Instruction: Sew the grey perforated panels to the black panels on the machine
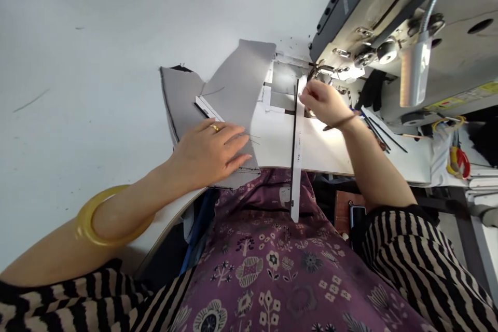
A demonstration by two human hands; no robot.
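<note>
My left hand (212, 153) lies palm down with its fingers stretched out on grey fabric pieces (241, 72) edged with dark stitching. A short white strip with a black edge (209, 108) rests on that fabric, its lower end running under my fingers. My right hand (324, 102) is closed beside the sewing machine's needle area (315, 70). Its fingertips pinch the upper part of a long white strip with a black edge (296, 161). This strip hangs over the table edge, down across my purple apron (264, 259). Loose threads stick out near my left fingers.
The sewing machine head (361, 15) takes up the upper right, with a small lamp (415, 72) hanging from it. Dark narrow strips (383, 135) lie right of my right wrist. Farther right are red-and-yellow handles (459, 161). Thread scraps dot the white table (78, 78).
</note>
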